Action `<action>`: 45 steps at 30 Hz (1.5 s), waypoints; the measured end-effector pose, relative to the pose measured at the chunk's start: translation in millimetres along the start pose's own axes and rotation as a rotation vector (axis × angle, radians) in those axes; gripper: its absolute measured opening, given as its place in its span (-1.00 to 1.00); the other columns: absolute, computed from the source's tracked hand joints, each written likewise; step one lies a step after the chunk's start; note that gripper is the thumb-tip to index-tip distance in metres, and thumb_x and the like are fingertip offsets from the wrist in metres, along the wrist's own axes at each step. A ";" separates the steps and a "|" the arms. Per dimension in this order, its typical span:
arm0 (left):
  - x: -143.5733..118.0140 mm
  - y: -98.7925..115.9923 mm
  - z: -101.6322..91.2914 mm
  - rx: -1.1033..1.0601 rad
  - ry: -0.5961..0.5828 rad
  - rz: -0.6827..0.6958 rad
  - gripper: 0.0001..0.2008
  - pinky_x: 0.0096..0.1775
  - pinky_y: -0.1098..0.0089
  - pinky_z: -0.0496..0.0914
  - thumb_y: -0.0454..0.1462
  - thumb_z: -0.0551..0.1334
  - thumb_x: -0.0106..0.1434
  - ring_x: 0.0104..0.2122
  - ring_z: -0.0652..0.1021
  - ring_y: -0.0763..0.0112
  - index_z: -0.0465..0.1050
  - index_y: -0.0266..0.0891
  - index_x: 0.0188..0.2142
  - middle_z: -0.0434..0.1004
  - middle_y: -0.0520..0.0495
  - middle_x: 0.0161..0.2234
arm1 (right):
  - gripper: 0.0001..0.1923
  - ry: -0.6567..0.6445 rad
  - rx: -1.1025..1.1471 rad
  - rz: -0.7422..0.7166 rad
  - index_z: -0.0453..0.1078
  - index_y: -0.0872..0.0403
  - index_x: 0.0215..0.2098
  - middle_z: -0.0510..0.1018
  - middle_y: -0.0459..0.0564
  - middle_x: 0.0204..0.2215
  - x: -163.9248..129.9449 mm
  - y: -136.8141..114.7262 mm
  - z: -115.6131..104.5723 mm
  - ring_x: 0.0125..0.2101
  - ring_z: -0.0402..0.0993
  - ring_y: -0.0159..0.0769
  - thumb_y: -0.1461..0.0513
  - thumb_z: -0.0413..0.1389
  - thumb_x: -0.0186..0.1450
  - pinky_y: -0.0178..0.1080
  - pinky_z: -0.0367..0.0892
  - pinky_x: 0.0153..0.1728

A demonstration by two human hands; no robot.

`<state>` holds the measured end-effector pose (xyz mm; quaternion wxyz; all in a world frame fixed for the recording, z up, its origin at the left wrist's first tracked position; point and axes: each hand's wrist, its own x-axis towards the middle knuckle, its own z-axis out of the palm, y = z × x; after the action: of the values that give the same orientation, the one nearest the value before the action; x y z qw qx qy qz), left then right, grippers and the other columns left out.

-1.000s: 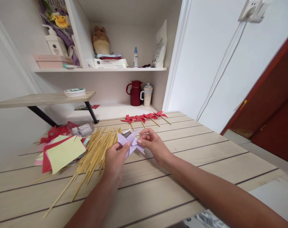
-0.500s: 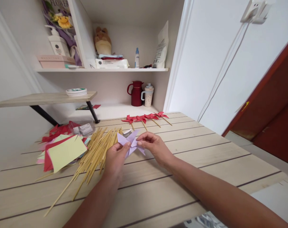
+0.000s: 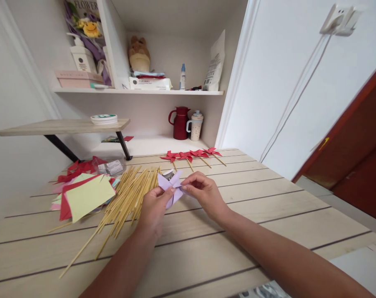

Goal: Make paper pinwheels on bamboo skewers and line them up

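Note:
A light purple paper pinwheel (image 3: 174, 198), with cut and partly folded blades, is held just above the table between both hands. My left hand (image 3: 155, 203) pinches it near the middle, thumb on top. On the other side, my right hand (image 3: 203, 192) grips one of its blades between thumb and fingers. Just behind the paper sits a small dark roundish item (image 3: 168, 174), partly covered. To the left of my left hand lies a loose heap of thin wooden sticks (image 3: 128, 194). Farther back, several red paper pinwheels on sticks (image 3: 188, 155) lie in a row.
Coloured paper sheets (image 3: 90, 196) lie left of the sticks, with red paper pieces and a clear plastic box (image 3: 112, 166) behind. A raised wooden shelf (image 3: 63, 127) on black legs stands back left. A red jug (image 3: 181, 124) and a beige cup (image 3: 196, 126) stand in the cabinet.
The camera view has shifted slightly. My right hand has drawn a blade of the purple pinwheel in toward its middle; my left hand keeps its pinch.

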<state>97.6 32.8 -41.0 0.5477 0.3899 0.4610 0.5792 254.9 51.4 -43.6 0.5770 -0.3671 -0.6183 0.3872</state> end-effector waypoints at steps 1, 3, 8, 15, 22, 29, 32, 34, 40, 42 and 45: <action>-0.6 0.4 0.5 0.000 -0.002 -0.001 -0.69 -0.17 0.36 0.43 -0.21 0.44 0.00 -0.26 0.62 0.29 0.63 -0.31 -0.25 0.67 -0.20 -0.22 | -0.87 0.009 -0.048 -0.035 0.56 0.01 -0.38 0.48 -0.04 -0.37 -0.3 -1.0 -0.1 -0.35 0.39 -0.28 0.13 0.32 0.15 -0.21 0.28 -0.30; -1.3 0.8 1.1 0.002 -0.005 -0.002 -0.70 -0.16 0.37 0.43 -0.21 0.44 0.00 -0.26 0.62 0.30 0.63 -0.30 -0.25 0.67 -0.19 -0.22 | -0.91 0.012 -0.131 -0.094 0.58 -0.01 -0.38 0.45 -0.03 -0.38 -0.9 -3.2 0.1 -0.35 0.37 -0.27 0.15 0.30 0.17 -0.20 0.27 -0.32; -0.1 -0.7 -0.1 0.002 -0.012 -0.006 -0.63 -0.17 0.34 0.43 -0.16 0.47 -0.05 -0.25 0.62 0.25 0.63 -0.32 -0.25 0.67 -0.21 -0.24 | -0.92 0.003 -0.206 -0.150 0.61 -0.06 -0.35 0.43 -0.02 -0.40 -1.8 -6.1 1.6 -0.33 0.36 -0.24 0.20 0.24 0.23 -0.21 0.26 -0.36; 1.6 -3.1 -1.8 0.007 -0.013 -0.005 -0.61 -0.16 0.36 0.41 -0.13 0.48 -0.04 -0.26 0.61 0.29 0.62 -0.31 -0.24 0.67 -0.21 -0.22 | -0.83 0.017 -0.209 -0.147 0.62 -0.06 -0.37 0.38 -0.04 -0.41 -1.3 -4.9 1.9 -0.34 0.35 -0.28 0.29 0.18 0.22 -0.23 0.27 -0.36; 1.8 -2.6 -1.1 0.006 -0.012 -0.013 -0.59 -0.17 0.34 0.42 -0.12 0.49 -0.08 -0.26 0.61 0.28 0.63 -0.28 -0.25 0.67 -0.19 -0.24 | -0.82 0.015 -0.207 -0.151 0.62 -0.06 -0.38 0.37 -0.05 -0.40 -1.3 -4.1 2.1 -0.35 0.35 -0.29 0.29 0.17 0.23 -0.22 0.28 -0.33; 0.6 -1.3 0.3 0.011 -0.014 -0.010 -0.61 -0.16 0.36 0.41 -0.13 0.48 -0.06 -0.26 0.61 0.28 0.63 -0.30 -0.25 0.67 -0.19 -0.24 | -0.77 0.031 -0.217 -0.166 0.63 -0.08 -0.38 0.35 -0.05 -0.40 -1.7 -2.6 3.1 -0.32 0.35 -0.29 0.33 0.15 0.23 -0.21 0.31 -0.30; 0.0 -1.3 0.7 0.012 -0.013 -0.016 -0.61 -0.16 0.35 0.41 -0.13 0.48 -0.05 -0.27 0.61 0.29 0.63 -0.31 -0.24 0.68 -0.19 -0.25 | -0.77 0.039 -0.215 -0.167 0.63 -0.08 -0.37 0.35 -0.05 -0.39 -2.0 -1.9 3.3 -0.32 0.35 -0.29 0.33 0.15 0.23 -0.21 0.32 -0.29; -0.7 -1.3 1.1 0.010 -0.014 -0.018 -0.60 -0.17 0.35 0.41 -0.13 0.48 -0.05 -0.27 0.61 0.29 0.63 -0.31 -0.24 0.68 -0.19 -0.25 | -0.76 0.039 -0.223 -0.169 0.63 -0.09 -0.37 0.35 -0.05 -0.39 -2.2 -1.6 3.3 -0.31 0.35 -0.30 0.33 0.15 0.23 -0.21 0.32 -0.27; -1.5 -1.4 1.2 -0.007 -0.023 -0.019 -0.60 -0.16 0.34 0.42 -0.13 0.48 -0.06 -0.27 0.61 0.28 0.63 -0.30 -0.24 0.68 -0.19 -0.25 | -0.74 0.014 -0.285 -0.220 0.63 -0.09 -0.35 0.36 -0.04 -0.36 -2.7 -3.2 1.5 -0.29 0.38 -0.29 0.36 0.14 0.24 -0.20 0.35 -0.25; -0.7 -2.2 0.7 -0.010 -0.022 -0.017 -0.59 -0.15 0.34 0.42 -0.12 0.49 -0.07 -0.25 0.61 0.28 0.63 -0.30 -0.24 0.68 -0.19 -0.24 | -0.73 0.005 -0.320 -0.264 0.63 -0.09 -0.33 0.36 -0.04 -0.35 -2.9 -4.4 0.9 -0.29 0.39 -0.29 0.37 0.12 0.25 -0.21 0.36 -0.25; 0.6 -3.7 -0.3 -0.015 -0.023 -0.005 -0.57 -0.13 0.31 0.42 -0.11 0.49 -0.07 -0.23 0.61 0.25 0.62 -0.30 -0.22 0.67 -0.18 -0.22 | -0.71 -0.008 -0.390 -0.325 0.63 -0.08 -0.29 0.36 -0.02 -0.32 -3.7 -4.8 0.6 -0.27 0.41 -0.30 0.37 0.10 0.28 -0.22 0.38 -0.24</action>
<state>98.3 33.3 -44.7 0.5573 0.3913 0.4514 0.5766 254.5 46.0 -40.9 0.5475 -0.3658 -0.7344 0.1644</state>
